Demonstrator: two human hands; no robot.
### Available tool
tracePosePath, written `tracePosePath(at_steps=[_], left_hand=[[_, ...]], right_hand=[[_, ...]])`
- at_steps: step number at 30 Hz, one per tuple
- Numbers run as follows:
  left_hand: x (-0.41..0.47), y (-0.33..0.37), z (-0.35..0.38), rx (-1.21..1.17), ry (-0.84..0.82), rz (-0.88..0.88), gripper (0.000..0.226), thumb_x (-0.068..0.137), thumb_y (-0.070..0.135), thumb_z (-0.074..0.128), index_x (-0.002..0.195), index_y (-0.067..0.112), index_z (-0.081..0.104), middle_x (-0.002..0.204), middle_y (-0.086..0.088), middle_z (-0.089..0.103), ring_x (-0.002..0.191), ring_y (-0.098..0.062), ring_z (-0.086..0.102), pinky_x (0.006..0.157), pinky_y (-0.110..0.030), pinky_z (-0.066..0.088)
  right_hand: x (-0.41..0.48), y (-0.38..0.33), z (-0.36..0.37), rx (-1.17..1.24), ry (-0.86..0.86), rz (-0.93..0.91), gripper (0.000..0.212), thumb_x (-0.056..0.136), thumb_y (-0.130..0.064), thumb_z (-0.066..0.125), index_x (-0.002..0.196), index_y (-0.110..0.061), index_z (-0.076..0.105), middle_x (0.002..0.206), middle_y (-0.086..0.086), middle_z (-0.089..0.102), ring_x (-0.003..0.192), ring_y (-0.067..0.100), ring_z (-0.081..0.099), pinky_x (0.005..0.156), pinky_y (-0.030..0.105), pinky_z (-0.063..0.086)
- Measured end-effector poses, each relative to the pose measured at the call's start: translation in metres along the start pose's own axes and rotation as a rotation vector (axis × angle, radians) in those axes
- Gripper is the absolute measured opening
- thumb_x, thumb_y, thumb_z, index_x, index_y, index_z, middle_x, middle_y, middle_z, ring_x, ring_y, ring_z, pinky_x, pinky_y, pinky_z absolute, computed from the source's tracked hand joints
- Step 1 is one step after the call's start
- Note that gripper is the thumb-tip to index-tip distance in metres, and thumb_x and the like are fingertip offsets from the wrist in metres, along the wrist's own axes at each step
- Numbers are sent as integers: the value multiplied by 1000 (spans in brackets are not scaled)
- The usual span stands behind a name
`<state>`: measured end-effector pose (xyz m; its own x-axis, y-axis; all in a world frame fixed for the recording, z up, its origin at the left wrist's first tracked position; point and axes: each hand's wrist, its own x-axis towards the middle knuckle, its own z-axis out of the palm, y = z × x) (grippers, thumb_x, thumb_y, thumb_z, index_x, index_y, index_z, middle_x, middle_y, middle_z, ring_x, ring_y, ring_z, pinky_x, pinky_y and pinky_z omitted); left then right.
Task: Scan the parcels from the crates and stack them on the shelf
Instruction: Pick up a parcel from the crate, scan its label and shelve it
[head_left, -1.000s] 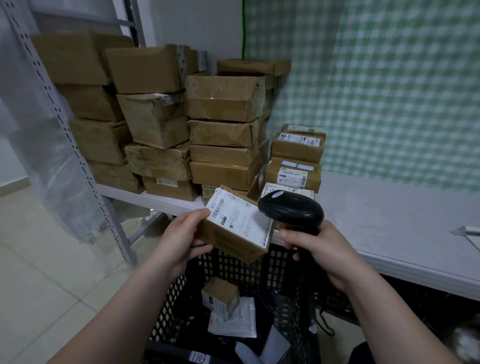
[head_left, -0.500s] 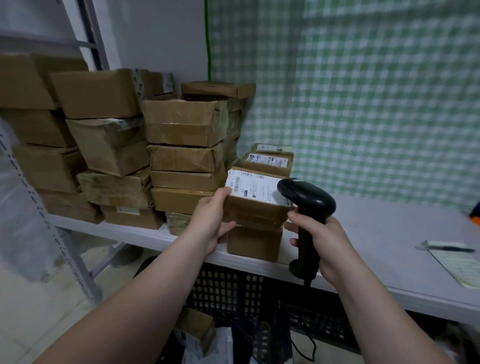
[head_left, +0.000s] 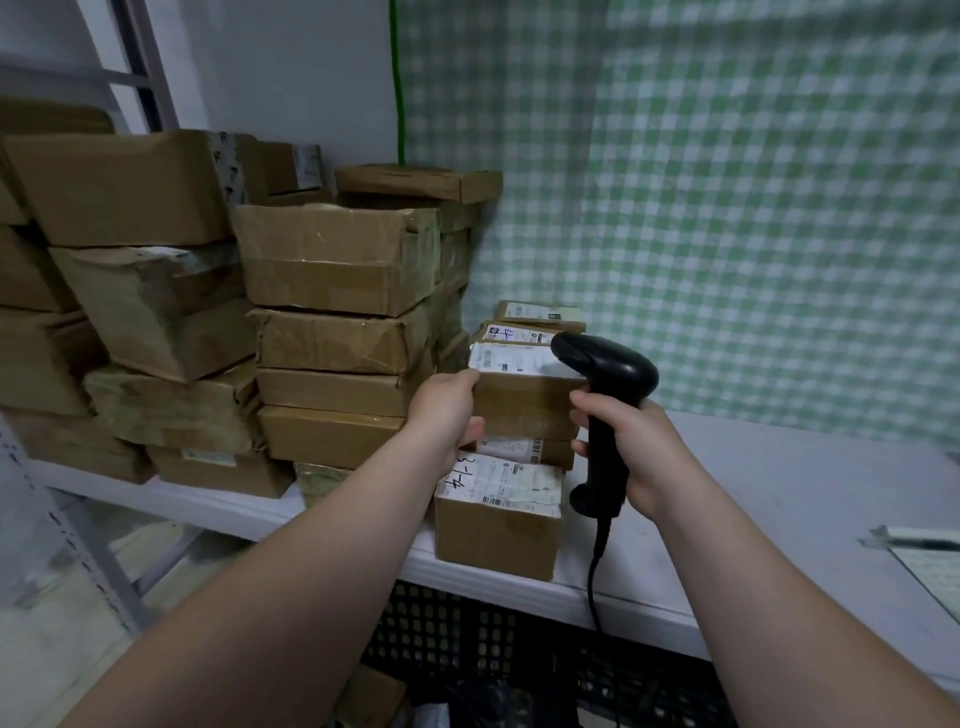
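My left hand (head_left: 449, 415) grips the left side of a small brown parcel (head_left: 524, 400) with a white label on top. The parcel sits on a short stack of labelled parcels (head_left: 498, 514) on the white shelf (head_left: 753, 499). My right hand (head_left: 631, 452) grips the handle of a black barcode scanner (head_left: 605, 374), whose head is just right of the parcel's label. Its cable hangs down past the shelf edge. A black crate (head_left: 519, 639) stands under the shelf, with a parcel (head_left: 371, 699) partly visible inside.
Tall stacks of brown boxes (head_left: 332, 332) fill the shelf's left part. A metal upright (head_left: 78, 545) stands at the left. A green checked cloth (head_left: 727, 208) hangs behind. A notepad with a pen (head_left: 930, 556) lies at the shelf's right.
My left hand carried the parcel from above the crate up onto the short stack on the shelf. My right hand with the scanner moved up alongside it, and my view rose from the crate.
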<state>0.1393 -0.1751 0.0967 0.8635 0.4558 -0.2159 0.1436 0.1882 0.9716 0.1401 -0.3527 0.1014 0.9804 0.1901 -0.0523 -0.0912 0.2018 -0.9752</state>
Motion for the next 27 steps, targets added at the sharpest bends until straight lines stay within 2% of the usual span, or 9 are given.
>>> tracePosePath(at_steps=[4,7,11,14,18,20,21,23,27], left_hand=[[7,-9,-4,-11,-79,41,44,93,31,54,133,13,51,124,-10,60,109,-25,63,96,-38,53],[0,-13,-11,5,-136,53,65,80,38,58,140,16,46,133,-11,56,112,-28,61,94,-42,54],[-27,-20,-30,112,-158,119,31,96,24,55,126,17,54,114,-6,61,102,-21,62,84,-36,57],[-58,-28,-51,181,-241,148,15,95,17,57,107,20,65,98,-3,64,86,-15,64,76,-31,58],[-98,-46,-80,190,-472,98,18,91,12,63,105,23,63,93,-1,66,87,-14,65,78,-27,58],[-111,-61,-95,174,-560,68,26,89,11,65,112,22,59,91,-2,65,87,-14,64,82,-31,55],[-114,-69,-103,189,-565,65,31,88,10,66,116,21,58,88,-2,64,86,-13,64,82,-31,55],[-116,-86,-122,242,-514,86,36,86,9,69,120,17,59,74,3,61,75,-9,61,73,-30,54],[-109,-115,-167,204,-361,36,29,85,-2,65,112,8,59,55,9,57,56,-6,58,56,-22,47]], right_hand=[[3,7,2,0,14,27,6,86,-12,68,91,-13,64,81,0,60,76,16,59,73,29,52],[-5,12,3,-37,41,21,6,86,-13,68,90,-13,64,82,0,62,73,17,59,72,30,52],[-28,17,3,-98,85,-25,10,84,-16,71,92,-16,65,87,5,63,76,20,60,74,35,51],[-52,24,10,-88,29,-56,10,85,-17,70,95,-16,67,89,2,67,81,17,63,76,35,52],[-82,47,39,-108,-84,-50,18,87,-27,68,103,-19,67,90,-3,73,86,12,70,73,29,54],[-91,67,60,-100,-154,-1,33,84,-34,70,114,-22,63,103,3,74,97,20,70,85,40,55],[-95,78,72,-96,-172,42,39,82,-38,71,117,-24,61,107,5,73,99,24,70,90,46,54],[-101,98,96,-98,-193,143,39,86,-37,67,122,-27,56,110,7,70,97,25,70,86,49,56],[-107,134,136,-71,-335,354,25,98,-22,49,122,-21,58,108,13,69,96,26,69,76,41,58]])
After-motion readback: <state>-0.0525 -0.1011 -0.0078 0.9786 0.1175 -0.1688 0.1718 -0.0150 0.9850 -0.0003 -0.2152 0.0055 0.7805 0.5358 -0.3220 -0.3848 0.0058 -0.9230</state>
